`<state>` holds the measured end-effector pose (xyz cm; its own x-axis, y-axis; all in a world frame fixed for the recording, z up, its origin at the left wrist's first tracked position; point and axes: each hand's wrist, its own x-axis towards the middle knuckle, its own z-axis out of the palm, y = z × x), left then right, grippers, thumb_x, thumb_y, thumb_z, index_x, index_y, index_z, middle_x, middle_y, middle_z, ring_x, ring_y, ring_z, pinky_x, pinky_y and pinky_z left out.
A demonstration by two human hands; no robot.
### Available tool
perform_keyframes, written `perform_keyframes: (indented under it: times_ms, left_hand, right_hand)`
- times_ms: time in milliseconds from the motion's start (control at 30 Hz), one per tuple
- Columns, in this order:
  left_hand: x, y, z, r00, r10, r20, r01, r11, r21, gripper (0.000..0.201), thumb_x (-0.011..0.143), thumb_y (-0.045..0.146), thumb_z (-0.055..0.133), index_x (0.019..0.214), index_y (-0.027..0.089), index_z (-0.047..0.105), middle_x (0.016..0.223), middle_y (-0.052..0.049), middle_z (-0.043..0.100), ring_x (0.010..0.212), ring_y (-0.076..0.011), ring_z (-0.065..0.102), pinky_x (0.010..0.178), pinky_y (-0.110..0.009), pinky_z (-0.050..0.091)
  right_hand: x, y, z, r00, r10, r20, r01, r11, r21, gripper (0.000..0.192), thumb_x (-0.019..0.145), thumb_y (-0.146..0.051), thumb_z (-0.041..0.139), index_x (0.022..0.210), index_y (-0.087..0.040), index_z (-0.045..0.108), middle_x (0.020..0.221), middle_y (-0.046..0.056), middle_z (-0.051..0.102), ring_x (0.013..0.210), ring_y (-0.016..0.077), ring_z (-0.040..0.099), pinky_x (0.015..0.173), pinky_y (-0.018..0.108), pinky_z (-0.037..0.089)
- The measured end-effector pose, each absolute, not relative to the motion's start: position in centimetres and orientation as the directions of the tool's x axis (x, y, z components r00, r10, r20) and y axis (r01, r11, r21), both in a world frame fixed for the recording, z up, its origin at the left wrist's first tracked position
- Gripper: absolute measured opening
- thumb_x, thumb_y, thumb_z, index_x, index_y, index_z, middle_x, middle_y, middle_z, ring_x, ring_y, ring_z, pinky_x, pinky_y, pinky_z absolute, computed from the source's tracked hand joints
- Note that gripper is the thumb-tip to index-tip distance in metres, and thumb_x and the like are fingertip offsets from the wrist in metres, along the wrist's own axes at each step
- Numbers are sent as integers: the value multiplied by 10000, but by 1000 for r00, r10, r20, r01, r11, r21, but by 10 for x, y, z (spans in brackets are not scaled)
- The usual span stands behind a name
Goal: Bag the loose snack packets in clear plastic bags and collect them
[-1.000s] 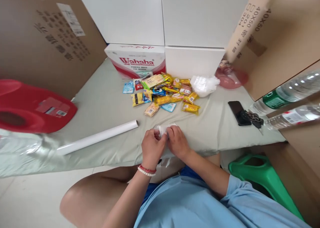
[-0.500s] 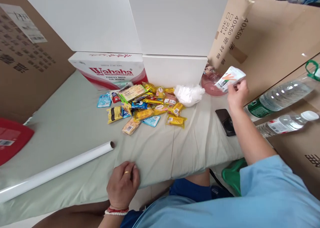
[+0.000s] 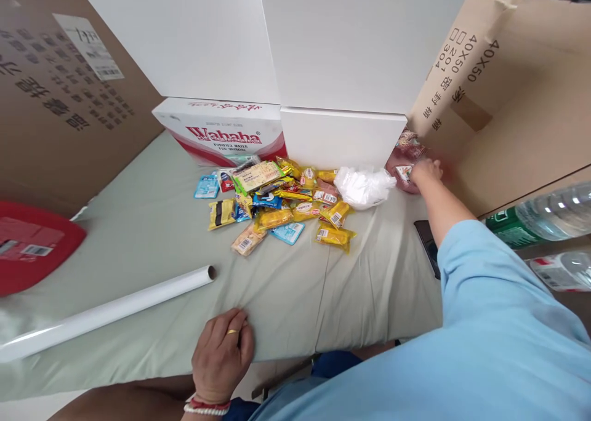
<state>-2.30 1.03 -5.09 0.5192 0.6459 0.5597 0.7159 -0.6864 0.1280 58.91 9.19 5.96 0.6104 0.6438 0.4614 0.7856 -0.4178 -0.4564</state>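
Note:
My right hand reaches to the far right corner, with its fingers bent and partly hidden. At its fingertips is a white packet with an orange print, seen only in part. The packet lies against a reddish see-through bag or container beside the cardboard. My left hand, with a ring and bracelets, rests at the table's near edge, its fingers curled and nothing visible in them. Ahead lies a pile of snack packets, among them a green-edged biscuit packet and a yellow one.
A crumpled white plastic bag lies right of the pile. Behind stand a Wahaha carton and white panels. A white tube and a red object are at left. A phone and bottles sit at right.
My right hand has gone farther forward and down, taking the white packet from above to against the reddish bag or container. The view has shifted slightly. My left hand stays at the edge.

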Motion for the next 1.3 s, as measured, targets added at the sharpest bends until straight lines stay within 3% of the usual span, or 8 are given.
perform_keyframes:
  times_ms: [167, 367, 467, 633, 733, 867, 1067, 1300]
  left_hand:
    - [-22, 10, -51, 528, 641, 557, 704, -697, 135, 228, 855, 112, 605, 1030, 252, 649, 976, -66, 729, 854, -255, 672, 813, -383, 547]
    - [-22, 8, -50, 523, 641, 561, 711, -692, 128, 202, 863, 106, 602, 1006, 237, 654, 981, -69, 721, 878, -256, 653, 838, -374, 531]
    - [-21, 7, -51, 521, 648, 556, 715, -687, 131, 183, 875, 106, 587, 993, 224, 663, 983, -76, 718, 885, -254, 645, 840, -375, 530]
    - [-19, 8, -54, 460, 686, 564, 704, -669, 239, 120, 923, 153, 575, 960, 196, 680, 978, -99, 720, 896, -254, 641, 841, -386, 526]
    - [-15, 2, -47, 321, 796, 513, 629, -585, 513, 143, 966, 221, 554, 902, 206, 681, 917, -76, 711, 878, -228, 650, 824, -362, 520]
    - [9, -24, -24, 238, 940, 245, 315, -314, 896, 220, 987, 336, 554, 888, 202, 698, 882, -60, 697, 825, -185, 654, 755, -312, 512]
    - [46, -54, -17, 484, 833, -266, -37, 323, 946, 454, 790, 563, 793, 992, 173, 677, 764, -14, 689, 655, -135, 615, 603, -248, 477]
    - [20, -48, -21, 376, 870, -320, -97, 380, 920, 467, 664, 534, 896, 840, 158, 684, 670, 39, 613, 548, -68, 498, 546, -214, 412]
  right_hand:
    - [557, 93, 76, 627, 627, 464, 778, -470, -417, 369, 1059, -244, 422, 1134, -8, 695, 1173, 238, 642, 1116, 224, 583, 1036, 433, 416]
    - [472, 83, 77, 68, 922, 382, 983, 5, -186, 147, 937, -270, 654, 992, -169, 746, 1094, 94, 658, 1083, 238, 518, 990, 361, 408]
    - [453, 74, 75, 4, 907, 420, 991, 52, -121, 193, 955, -288, 608, 914, -169, 755, 1025, 108, 651, 1057, 278, 513, 976, 423, 426]
    - [426, 37, 82, 488, 508, 709, 796, 75, -601, 213, 877, -419, 690, 899, -211, 732, 910, 49, 626, 826, 200, 556, 776, 354, 495]
    - [371, 0, 64, 742, 594, 312, 208, 239, -948, 262, 765, -454, 766, 823, -222, 660, 639, -50, 475, 536, 102, 373, 496, 238, 346]
    - [270, -59, 14, 459, 858, -229, -381, -43, -924, 335, 607, -399, 881, 746, -204, 647, 554, -83, 408, 489, 62, 287, 442, 199, 230]
    - [200, -105, -14, 297, 878, -376, -362, -261, -895, 368, 628, -477, 895, 793, -190, 734, 592, -49, 534, 515, 74, 338, 460, 218, 250]
    - [245, -114, -2, 488, 853, -184, -99, -156, -983, 368, 679, -515, 889, 821, -197, 769, 667, -25, 614, 582, 94, 426, 537, 232, 349]
